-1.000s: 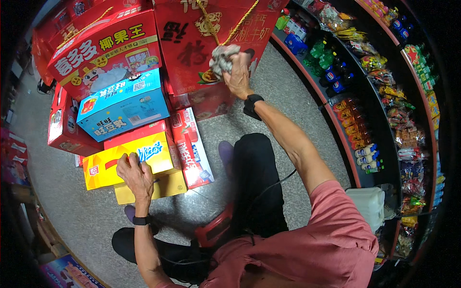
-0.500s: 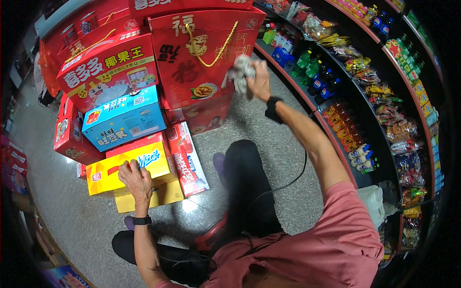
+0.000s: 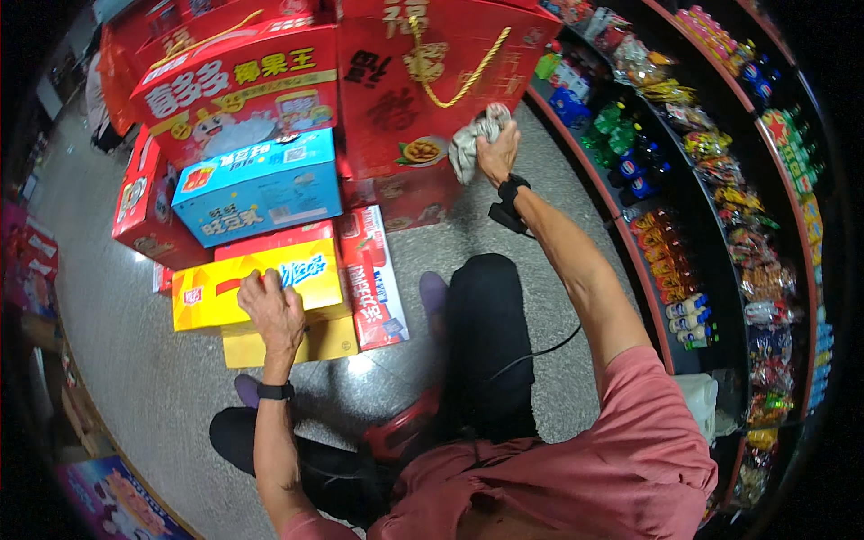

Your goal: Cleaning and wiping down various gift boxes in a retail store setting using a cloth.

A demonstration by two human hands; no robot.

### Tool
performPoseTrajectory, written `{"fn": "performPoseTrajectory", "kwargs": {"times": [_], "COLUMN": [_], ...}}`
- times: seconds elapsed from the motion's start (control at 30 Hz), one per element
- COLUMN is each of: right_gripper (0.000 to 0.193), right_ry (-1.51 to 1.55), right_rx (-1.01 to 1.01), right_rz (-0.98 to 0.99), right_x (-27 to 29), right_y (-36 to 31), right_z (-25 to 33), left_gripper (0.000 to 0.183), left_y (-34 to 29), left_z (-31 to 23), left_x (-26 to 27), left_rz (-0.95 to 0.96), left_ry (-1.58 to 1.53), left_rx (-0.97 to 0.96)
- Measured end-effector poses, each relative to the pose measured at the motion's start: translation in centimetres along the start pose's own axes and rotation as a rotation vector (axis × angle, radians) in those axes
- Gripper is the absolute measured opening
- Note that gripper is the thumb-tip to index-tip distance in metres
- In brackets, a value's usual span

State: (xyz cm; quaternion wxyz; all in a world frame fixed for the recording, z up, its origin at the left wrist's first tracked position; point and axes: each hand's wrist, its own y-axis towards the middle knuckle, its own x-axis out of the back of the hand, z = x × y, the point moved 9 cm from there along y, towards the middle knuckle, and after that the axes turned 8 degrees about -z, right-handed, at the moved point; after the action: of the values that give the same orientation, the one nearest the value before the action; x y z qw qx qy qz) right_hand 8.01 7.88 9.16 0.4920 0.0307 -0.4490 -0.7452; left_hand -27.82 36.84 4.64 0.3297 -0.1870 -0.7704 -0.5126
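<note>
My right hand is closed around a crumpled grey-white cloth. The cloth is at the right edge of a large red gift box, beside its printed bowl of food; whether it touches the surface I cannot tell. A gold cord handle hangs on that box. My left hand rests with bent fingers on a yellow box, by a red strip on its upper face. Its fingertips seem to grip there. Behind the yellow box, a light-blue carton leans at a slant against a red carton.
To the right, curved shelves hold bottles and bagged snacks. A red-and-white carton lies beside the yellow box. My knees flank a red stool on the grey speckled floor. A thin black cable runs past my right leg.
The view has shifted, so the boxes appear farther right and higher. My right hand has moved the cloth a little lower along the red gift box's edge. My left hand stays on the yellow box.
</note>
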Motion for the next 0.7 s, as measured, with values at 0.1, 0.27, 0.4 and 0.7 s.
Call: {"fn": "performPoseTrajectory", "kwargs": {"times": [0.1, 0.27, 0.4, 0.7], "right_gripper": [0.05, 0.025, 0.034, 0.032], "right_ry": [-0.045, 0.45, 0.645, 1.063], "right_rx": [-0.682, -0.447, 0.083, -0.574], "right_rz": [0.376, 1.119, 1.089, 1.369], "right_x": [-5.6, -12.7, -8.9, -4.8], "right_y": [-5.8, -14.1, -16.6, -26.3], "right_z": [-7.0, 5.0, 16.7, 23.9], "left_gripper": [0.028, 0.037, 0.043, 0.057], "left_y": [0.0, -0.5, 0.2, 1.0], "left_z": [-0.5, 0.2, -0.4, -1.9], "left_x": [-0.2, -0.8, 0.7, 2.1], "left_rz": [0.003, 0.041, -0.012, 0.203], "left_ry": [-0.005, -0.038, -0.147, -0.886], "left_rx": [0.004, 0.023, 0.056, 0.635]}}
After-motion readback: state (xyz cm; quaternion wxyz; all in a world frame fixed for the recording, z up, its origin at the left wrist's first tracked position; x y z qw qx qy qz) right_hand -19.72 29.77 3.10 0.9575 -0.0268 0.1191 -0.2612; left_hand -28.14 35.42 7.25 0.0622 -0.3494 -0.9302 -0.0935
